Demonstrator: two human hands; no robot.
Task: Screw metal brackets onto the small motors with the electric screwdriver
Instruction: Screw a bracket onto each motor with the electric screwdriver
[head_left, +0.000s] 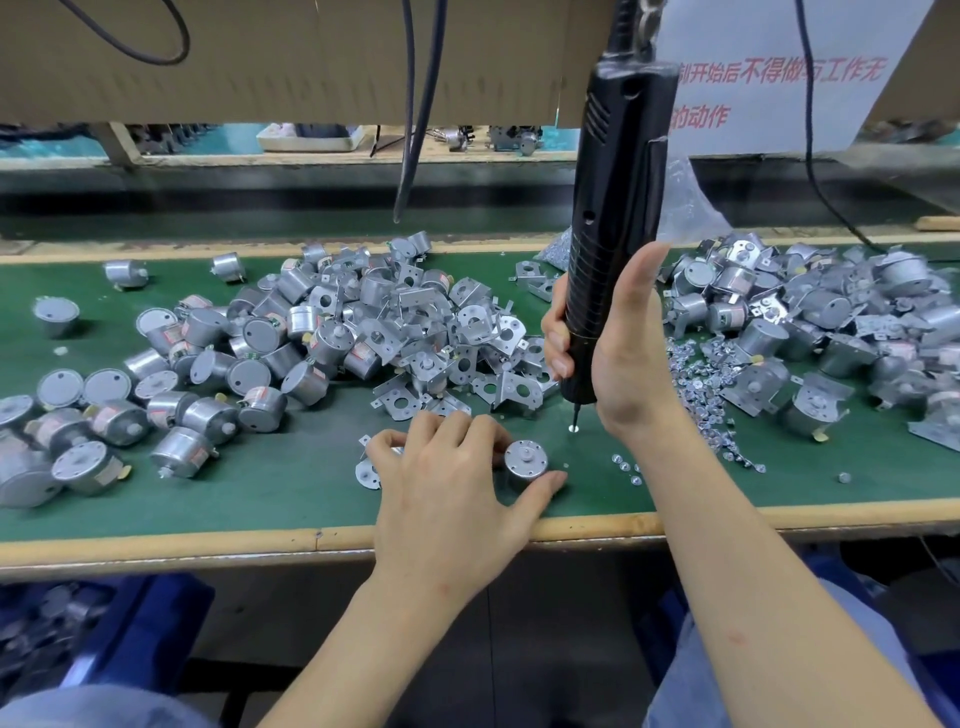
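Note:
My right hand (618, 343) grips the black electric screwdriver (613, 218), held upright; its bit tip touches a single screw (573, 428) lying on the green mat. My left hand (447, 478) holds a small silver motor (525, 461) standing shaft-up near the front edge, thumb on its right side and fingers curled around its left. A flat metal bracket (368, 474) lies partly under the left fingers. Loose screws (696, 374) are scattered right of the screwdriver.
A heap of motors and brackets (363, 332) fills the mat's middle; bare motors (78, 421) lie at left. Bracketed motors (831, 332) pile at right. The table's wooden front edge (208, 543) runs below. Cables (415, 104) hang overhead.

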